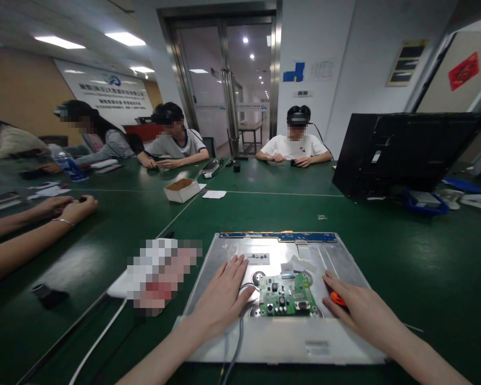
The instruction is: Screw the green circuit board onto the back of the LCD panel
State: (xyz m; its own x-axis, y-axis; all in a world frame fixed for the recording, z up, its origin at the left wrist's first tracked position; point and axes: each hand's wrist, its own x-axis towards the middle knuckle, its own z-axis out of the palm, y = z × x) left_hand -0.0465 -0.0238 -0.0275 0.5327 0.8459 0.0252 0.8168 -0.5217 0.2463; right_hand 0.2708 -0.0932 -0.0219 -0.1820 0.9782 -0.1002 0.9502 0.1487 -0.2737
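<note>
A silver metal display panel [212, 283] lies flat in front of me, with a blue circuit strip [312, 237] along its far edge. On its middle sits a green circuit board [286, 297]. My left hand [226, 294] rests on the panel left of the board, fingers stretched out, holding nothing. A grey cable [239, 342] runs beside its thumb toward the near edge. To the right of the board, my right hand [355, 305] is closed around an orange-handled screwdriver [338, 298]. The hand covers most of the tool; a thin rod shows beyond the wrist.
Left of the panel lie a white item [120, 283] with a cable and a black object [50, 294]. A co-worker's hands [78, 209] reach in at left. Farther off are an open box [182, 191], a black monitor [404, 155] and several seated people.
</note>
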